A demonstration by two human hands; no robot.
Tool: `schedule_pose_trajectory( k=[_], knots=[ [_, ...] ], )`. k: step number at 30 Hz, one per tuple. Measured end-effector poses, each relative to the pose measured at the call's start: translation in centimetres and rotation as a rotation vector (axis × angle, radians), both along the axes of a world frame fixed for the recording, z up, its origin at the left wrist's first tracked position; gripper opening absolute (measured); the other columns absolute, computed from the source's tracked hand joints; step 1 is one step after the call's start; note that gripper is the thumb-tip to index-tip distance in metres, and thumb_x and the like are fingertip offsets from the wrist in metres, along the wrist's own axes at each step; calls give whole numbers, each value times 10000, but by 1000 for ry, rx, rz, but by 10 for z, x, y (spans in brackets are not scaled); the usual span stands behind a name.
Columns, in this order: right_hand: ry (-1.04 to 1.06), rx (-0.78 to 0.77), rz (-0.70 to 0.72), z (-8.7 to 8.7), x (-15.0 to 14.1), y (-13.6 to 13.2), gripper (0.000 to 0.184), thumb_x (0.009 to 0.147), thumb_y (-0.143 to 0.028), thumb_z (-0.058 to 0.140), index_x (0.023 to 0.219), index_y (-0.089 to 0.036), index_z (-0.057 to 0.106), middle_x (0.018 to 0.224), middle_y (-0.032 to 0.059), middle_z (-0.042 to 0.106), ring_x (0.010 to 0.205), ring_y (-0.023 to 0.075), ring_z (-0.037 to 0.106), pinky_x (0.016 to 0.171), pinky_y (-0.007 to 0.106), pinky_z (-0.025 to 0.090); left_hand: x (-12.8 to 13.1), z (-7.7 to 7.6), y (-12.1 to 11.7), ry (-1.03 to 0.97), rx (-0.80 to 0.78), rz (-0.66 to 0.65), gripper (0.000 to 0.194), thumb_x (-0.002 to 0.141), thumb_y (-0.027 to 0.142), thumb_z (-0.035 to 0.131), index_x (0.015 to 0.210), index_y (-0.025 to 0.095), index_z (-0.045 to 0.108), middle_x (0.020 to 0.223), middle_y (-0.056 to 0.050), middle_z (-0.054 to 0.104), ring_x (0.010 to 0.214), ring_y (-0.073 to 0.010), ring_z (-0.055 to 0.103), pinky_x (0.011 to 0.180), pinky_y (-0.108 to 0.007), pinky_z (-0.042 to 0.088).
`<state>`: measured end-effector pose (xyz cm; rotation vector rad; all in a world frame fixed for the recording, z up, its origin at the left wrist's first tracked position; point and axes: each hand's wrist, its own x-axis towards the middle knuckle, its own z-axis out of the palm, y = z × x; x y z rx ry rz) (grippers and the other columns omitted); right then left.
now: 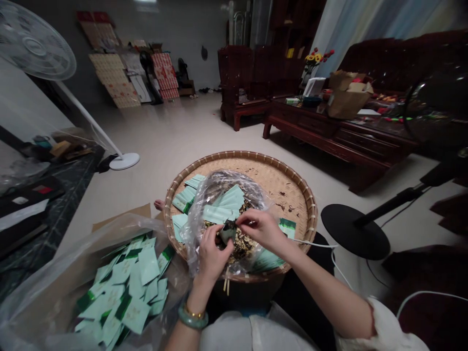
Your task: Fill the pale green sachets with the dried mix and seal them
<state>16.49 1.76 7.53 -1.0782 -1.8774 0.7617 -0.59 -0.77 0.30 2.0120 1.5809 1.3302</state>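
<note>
My left hand [211, 256], with a jade-coloured bangle and a gold one at its wrist, is closed round a small green packet [229, 235]. The packet's mouth gapes upward, with dark stuff at its top. Fingers of my right hand [261, 228] are pinched together at the packet's mouth; what they hold is too small to make out. Beneath both hands a clear plastic bag [204, 195] lies open, holding loose dried leaf-like pieces [244, 247] and a fan of flat green packets [228, 201]. It rests in a round woven bamboo tray [311, 204].
To the left, a large clear bag [32, 304] holds a heap of green packets [135, 287]. A white standing fan [124, 161] is beyond it. A black fan base [354, 231] stands right of the tray, with a white cable nearby. A dark wooden table [329, 129] is farther back.
</note>
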Motion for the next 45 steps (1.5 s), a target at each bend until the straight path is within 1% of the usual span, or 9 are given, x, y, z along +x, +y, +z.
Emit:
schedule_pose_trajectory(
  k=[3,7,11,21,25,28,34,39,45],
  knots=[
    [11,-18,-31,4,5,5,167,788,-121,579,895,-192,686,839,38,669,703,137,621,603,229,500,0,-1,0,-14,-11,-19,312,722,148,605,1027,180,547,981,-76,610,903,-213,604,736,-336,537],
    [-171,31,197,4,4,15,372,794,-132,610,1152,-232,629,1137,84,629,927,180,625,772,283,509,1,-5,0,-5,-21,-55,351,722,143,605,1064,184,537,1013,-83,602,933,-220,593,717,-324,538],
    [-351,51,354,4,-5,26,316,751,-13,597,983,-195,711,925,57,713,856,179,662,774,262,489,1,-6,0,34,-5,-76,355,712,152,618,1056,184,538,1007,-83,604,944,-231,583,765,-359,528],
    [-195,32,34,23,24,9,213,805,-90,565,925,-197,706,882,53,703,797,174,647,702,275,501,-1,0,1,-21,-29,-65,329,722,143,607,1040,189,541,985,-69,604,929,-218,589,801,-369,508],
    [-250,38,106,15,21,-8,306,819,-221,617,1125,-229,632,1063,97,613,899,202,606,736,310,504,4,3,0,-26,14,-42,340,714,167,626,1045,186,552,982,-71,616,934,-225,596,823,-382,501],
    [-272,60,129,5,11,-12,213,843,-283,607,1032,-203,662,930,85,617,805,186,601,698,294,493,6,7,-1,-52,8,-61,333,711,178,632,1039,183,573,980,-74,627,938,-226,600,838,-384,496],
    [0,-130,98,2,15,-1,215,843,-356,593,789,-169,684,728,44,633,602,149,609,558,258,480,-8,13,-2,-382,-354,-153,479,695,302,687,1148,173,595,1177,-107,630,1121,-254,561,967,-410,427],
    [162,-313,98,2,25,4,262,763,-413,658,726,-155,682,698,27,629,530,122,591,505,239,479,-18,15,-3,-754,-735,-320,409,630,335,748,974,121,693,886,-81,728,771,-199,658,690,-298,519],
    [273,-421,7,-3,39,5,259,735,-405,677,737,-146,685,620,13,636,555,123,582,549,247,490,-18,17,-3,-946,-742,-104,348,489,297,831,757,121,697,666,-11,691,539,-97,573,496,-184,459]
  ],
)
